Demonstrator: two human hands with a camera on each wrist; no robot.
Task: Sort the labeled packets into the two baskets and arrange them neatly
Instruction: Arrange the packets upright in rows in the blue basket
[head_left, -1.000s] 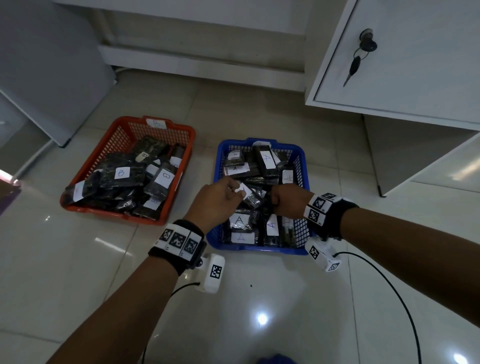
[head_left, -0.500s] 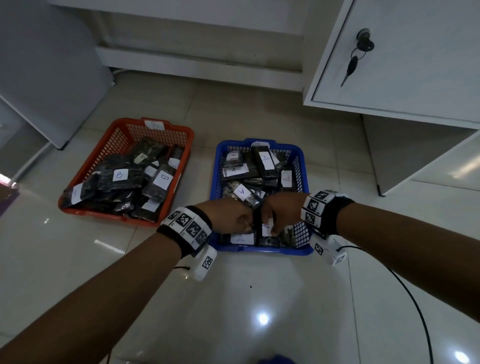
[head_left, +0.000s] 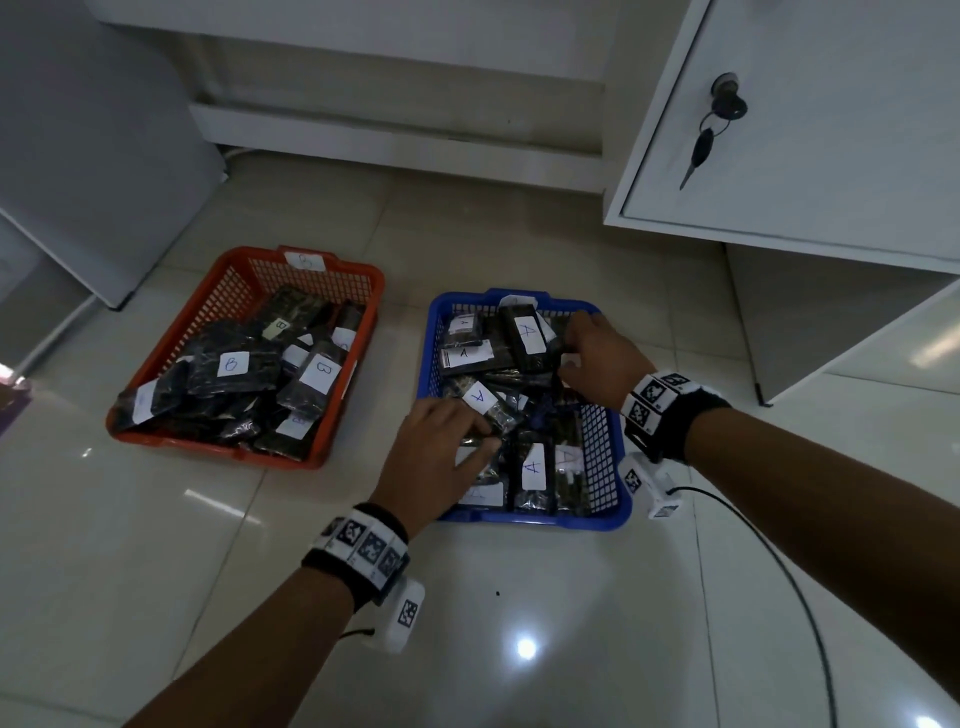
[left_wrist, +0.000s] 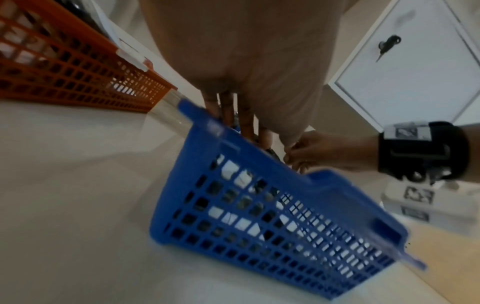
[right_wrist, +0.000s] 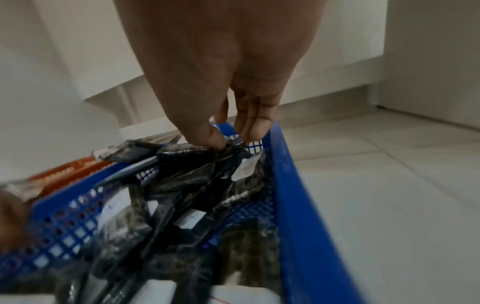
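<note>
A blue basket on the floor holds dark packets with white "A" labels. Left of it, an orange basket holds packets labelled "B". My left hand lies over the near left part of the blue basket, its fingers straight and resting on the packets. My right hand reaches into the far right corner. In the right wrist view, its thumb and fingers pinch the top edge of a dark packet beside the blue basket's rim.
A white cabinet with keys in its lock overhangs the floor at the right. A black cable trails from my right wrist across the tiles. A grey panel leans at the far left. The orange basket's side is close to the blue one.
Both hands were bunched together at the near middle of the blue basket. The left has spread flat at the near left, and the right has moved to the far right corner.
</note>
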